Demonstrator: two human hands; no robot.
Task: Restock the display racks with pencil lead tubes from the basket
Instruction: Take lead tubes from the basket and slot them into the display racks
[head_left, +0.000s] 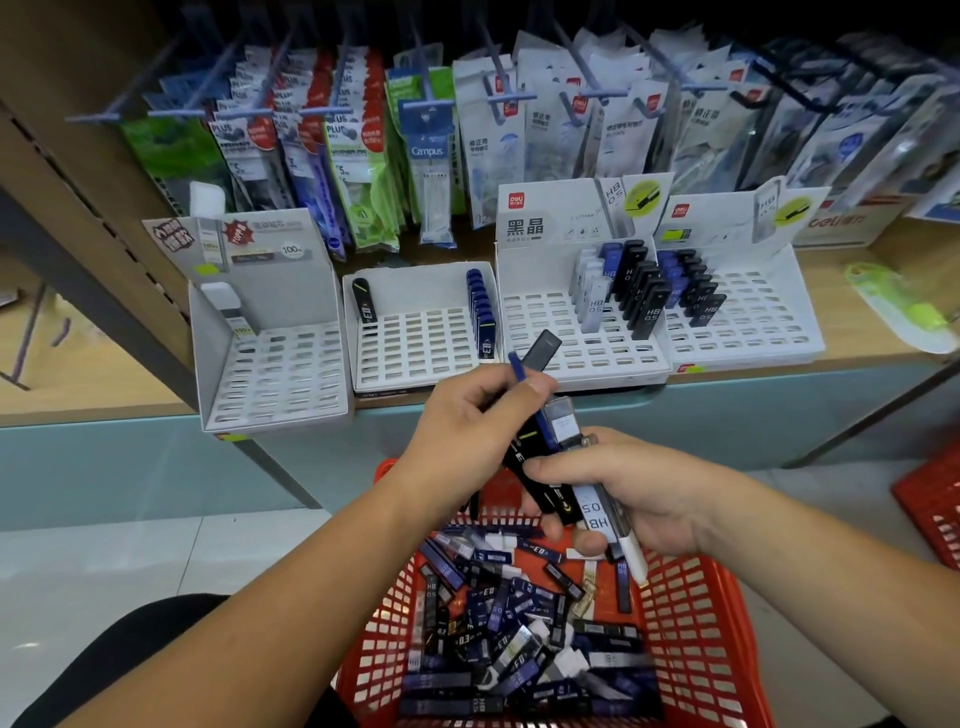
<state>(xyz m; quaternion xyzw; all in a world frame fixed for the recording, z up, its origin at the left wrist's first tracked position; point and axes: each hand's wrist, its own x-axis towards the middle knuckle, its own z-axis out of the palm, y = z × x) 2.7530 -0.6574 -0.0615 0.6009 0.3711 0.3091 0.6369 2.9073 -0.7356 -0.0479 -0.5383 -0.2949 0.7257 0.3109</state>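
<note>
Filling red basket (691, 623); slim black, navy, white tubes (498, 613).

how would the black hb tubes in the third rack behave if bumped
Probably rigid: the black tubes look like hard plastic cases. Likely to tip rather than roll, standing tall and narrow in the rack slots; neighbours may prop them.
</note>
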